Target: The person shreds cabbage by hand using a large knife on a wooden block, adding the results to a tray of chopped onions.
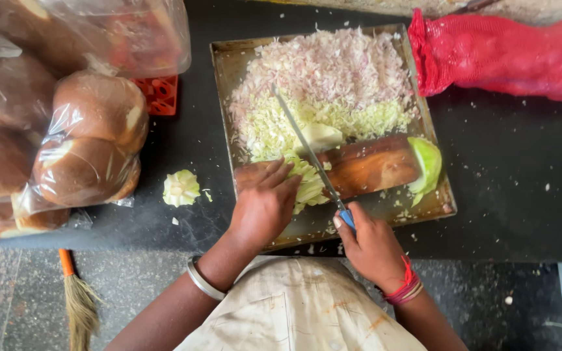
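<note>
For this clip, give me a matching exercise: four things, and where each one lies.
Things:
1. knife
2. red mesh bag
3. bagged buns
4. loose cabbage piece

Places:
A. far right, beyond the tray
B. on the dark counter, left of the tray
C. in the right hand
D. far left

Pairs: 1-C, 2-A, 3-D, 4-B

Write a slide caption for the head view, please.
Left hand steadies cabbage on a wooden block while right hand slices with a knife.
</note>
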